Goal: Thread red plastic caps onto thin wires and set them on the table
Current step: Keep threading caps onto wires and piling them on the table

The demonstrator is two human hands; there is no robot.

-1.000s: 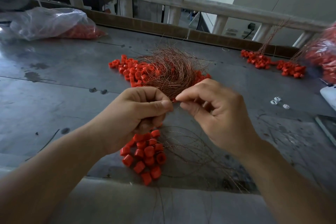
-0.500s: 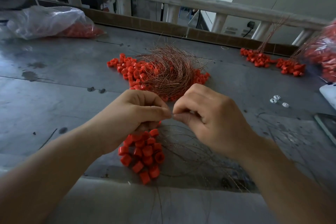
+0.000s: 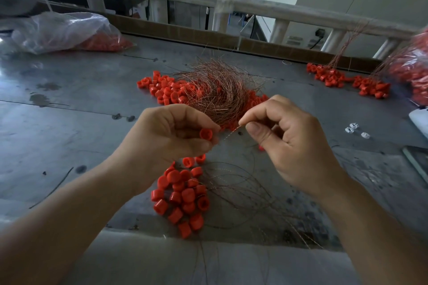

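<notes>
L hand [image 3: 171, 136] pinches red cap [image 3: 206, 134]; R hand [image 3: 287, 141] pinches thin wire [image 3: 229, 133] just beside cap. Wire's floppy, so grip near tip.

At the middle of the table [image 3: 69, 146], a tangle of wires [image 3: 220, 90] lies on loose caps [image 3: 166, 90]. Before it, by the near edge, sits a cluster of wired caps [image 3: 183, 199]. Over the gap between them the left hand [image 3: 171, 141] holds a cap [image 3: 206, 134], the right hand [image 3: 294, 146] a wire [image 3: 229, 134]. One bag [image 3: 62, 30] lies in the far left corner, another bag [image 3: 412, 71] at the right edge.

no readable text, labels or signs
</notes>
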